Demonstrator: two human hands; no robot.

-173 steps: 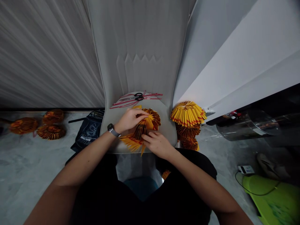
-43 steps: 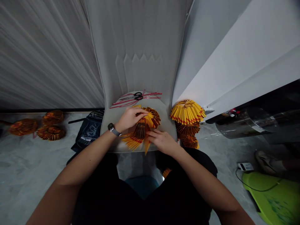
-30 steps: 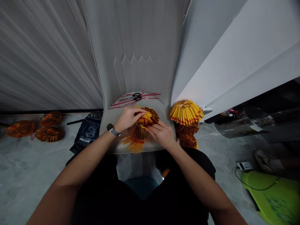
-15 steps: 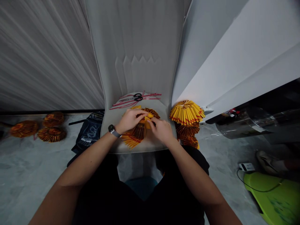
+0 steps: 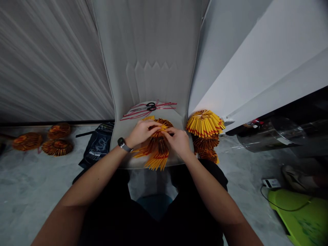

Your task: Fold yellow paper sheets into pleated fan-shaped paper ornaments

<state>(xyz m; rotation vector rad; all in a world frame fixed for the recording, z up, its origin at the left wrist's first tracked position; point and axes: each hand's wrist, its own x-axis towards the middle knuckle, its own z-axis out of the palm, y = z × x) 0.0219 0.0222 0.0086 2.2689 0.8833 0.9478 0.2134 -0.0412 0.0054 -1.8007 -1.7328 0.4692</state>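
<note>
your left hand [image 5: 141,132] and your right hand [image 5: 178,141] meet over the grey chair seat [image 5: 123,128] right in front of you, both closed on the folded paper fan [image 5: 158,149]. your left hand curls its fingers over the top of the fan, where the yellow and orange folds come together, and a dark watch [image 5: 121,142] sits on that wrist. your right hand pinches the same gathered top from the other side, fingertips nearly touching those of the left. below and between your hands the loose ends of the fan spread downward toward you, yellow tips reaching the front edge of the seat. another part of the fan, darker orange, shows just beyond your fingers.

beyond your hands, at the back of the seat, a pair of black scissors [image 5: 150,106] lies on a bundle of red strips [image 5: 143,110]. just right of your right hand, off the seat, a stack of finished fans [image 5: 205,131] stands with a yellow one on top. well to the left of your left hand a dark bag [image 5: 97,145] lies on the floor, and farther left three more orange fans [image 5: 42,140] rest together. far right of your right hand a green object [image 5: 302,214] lies on the floor
</note>
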